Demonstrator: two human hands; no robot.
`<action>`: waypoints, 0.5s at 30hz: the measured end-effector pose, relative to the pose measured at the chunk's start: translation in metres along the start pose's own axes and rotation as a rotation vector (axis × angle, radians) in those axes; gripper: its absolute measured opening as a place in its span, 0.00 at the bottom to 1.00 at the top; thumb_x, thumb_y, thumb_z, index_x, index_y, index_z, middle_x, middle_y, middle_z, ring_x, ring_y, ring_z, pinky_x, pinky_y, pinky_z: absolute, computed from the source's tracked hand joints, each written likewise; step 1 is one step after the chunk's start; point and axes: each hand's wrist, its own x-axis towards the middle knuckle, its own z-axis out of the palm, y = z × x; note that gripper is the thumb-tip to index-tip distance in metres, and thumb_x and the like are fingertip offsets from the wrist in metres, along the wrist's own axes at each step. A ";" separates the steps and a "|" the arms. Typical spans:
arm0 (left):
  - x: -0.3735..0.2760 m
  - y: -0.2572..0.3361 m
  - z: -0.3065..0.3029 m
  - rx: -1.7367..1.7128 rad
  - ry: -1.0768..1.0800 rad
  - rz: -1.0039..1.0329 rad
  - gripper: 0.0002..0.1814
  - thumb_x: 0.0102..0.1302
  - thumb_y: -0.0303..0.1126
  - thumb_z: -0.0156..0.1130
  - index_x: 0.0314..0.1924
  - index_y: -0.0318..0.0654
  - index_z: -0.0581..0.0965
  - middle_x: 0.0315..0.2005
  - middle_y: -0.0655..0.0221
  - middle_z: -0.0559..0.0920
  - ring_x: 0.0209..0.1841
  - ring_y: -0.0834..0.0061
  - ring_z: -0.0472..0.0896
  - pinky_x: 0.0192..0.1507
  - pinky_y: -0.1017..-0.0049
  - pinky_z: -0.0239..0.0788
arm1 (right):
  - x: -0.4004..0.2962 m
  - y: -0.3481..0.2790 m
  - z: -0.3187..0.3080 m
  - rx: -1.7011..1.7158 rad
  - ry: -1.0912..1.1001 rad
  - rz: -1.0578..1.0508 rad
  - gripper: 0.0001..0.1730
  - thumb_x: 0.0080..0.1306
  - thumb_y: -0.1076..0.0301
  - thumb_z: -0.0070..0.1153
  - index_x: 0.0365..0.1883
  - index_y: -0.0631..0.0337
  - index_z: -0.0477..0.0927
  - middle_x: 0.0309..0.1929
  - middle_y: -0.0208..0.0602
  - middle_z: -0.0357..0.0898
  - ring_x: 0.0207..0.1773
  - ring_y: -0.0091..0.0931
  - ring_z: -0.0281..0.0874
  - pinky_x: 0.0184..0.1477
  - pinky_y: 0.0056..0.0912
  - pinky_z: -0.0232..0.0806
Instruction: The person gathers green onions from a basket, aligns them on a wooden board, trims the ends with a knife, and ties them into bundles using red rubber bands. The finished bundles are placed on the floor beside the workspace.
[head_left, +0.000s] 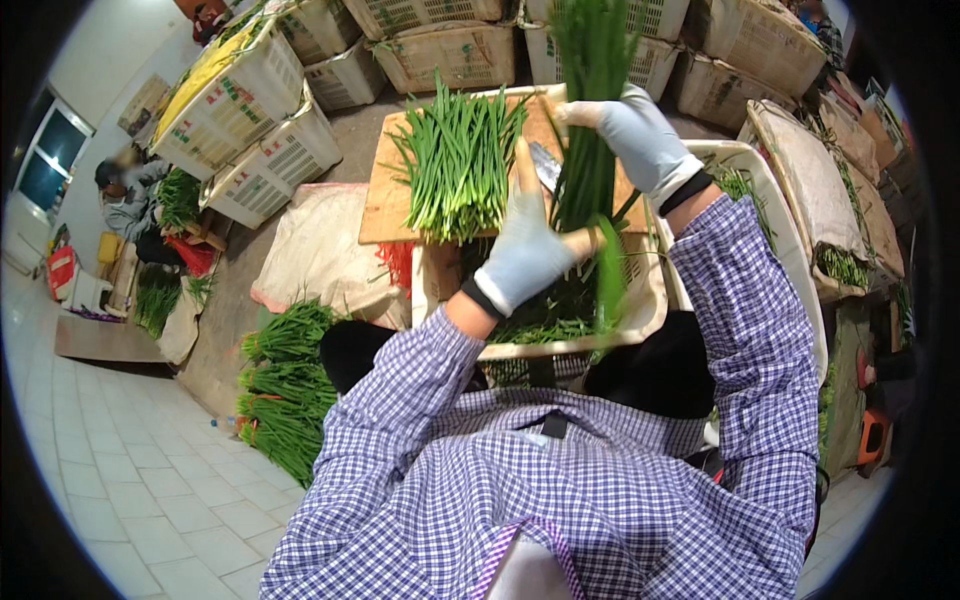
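Note:
My right hand (637, 142), in a pale glove with bare-looking fingertips, grips an upright bunch of long green garlic chives (589, 165) over the right part of a wooden board (386, 214). My left hand (529, 244), gloved alike, is beside the bunch with thumb and forefinger spread; a blurred green leaf (611, 277) is by its thumb. Whether the left hand holds that leaf is unclear. A pile of chives (465, 169) lies on the board, pale ends towards me. Between pile and bunch shows part of a metal blade (545, 166). The board rests across a white plastic crate (652, 315) with loose leaves inside.
Tied chive bundles (289, 375) lie on the floor at left, near a woven sack (322, 240) and red ties (395, 262). A white tub (787, 285) stands at right. Stacked crates (450, 60) line the back. Another person (135, 202) sits far left, and more people are partly visible at the edges.

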 end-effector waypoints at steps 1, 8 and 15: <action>0.007 0.012 -0.004 -0.029 0.056 0.039 0.65 0.59 0.34 0.75 0.77 0.35 0.32 0.73 0.50 0.52 0.74 0.60 0.54 0.73 0.67 0.49 | -0.007 0.004 0.010 0.009 -0.036 -0.047 0.10 0.63 0.71 0.63 0.43 0.62 0.86 0.38 0.27 0.84 0.41 0.20 0.78 0.49 0.24 0.69; 0.002 0.035 -0.060 -0.206 -0.044 0.211 0.24 0.63 0.30 0.71 0.55 0.27 0.72 0.44 0.62 0.82 0.47 0.70 0.81 0.50 0.73 0.76 | -0.041 -0.014 0.072 -0.115 -0.219 -0.280 0.14 0.68 0.66 0.58 0.44 0.69 0.82 0.34 0.38 0.83 0.35 0.26 0.80 0.39 0.34 0.75; -0.024 0.041 -0.070 -0.919 0.056 -0.284 0.23 0.61 0.26 0.65 0.58 0.34 0.77 0.40 0.66 0.85 0.42 0.73 0.84 0.46 0.70 0.78 | -0.031 0.002 0.055 -0.773 -0.021 -0.915 0.32 0.70 0.56 0.59 0.67 0.65 0.71 0.57 0.52 0.80 0.59 0.36 0.79 0.57 0.38 0.72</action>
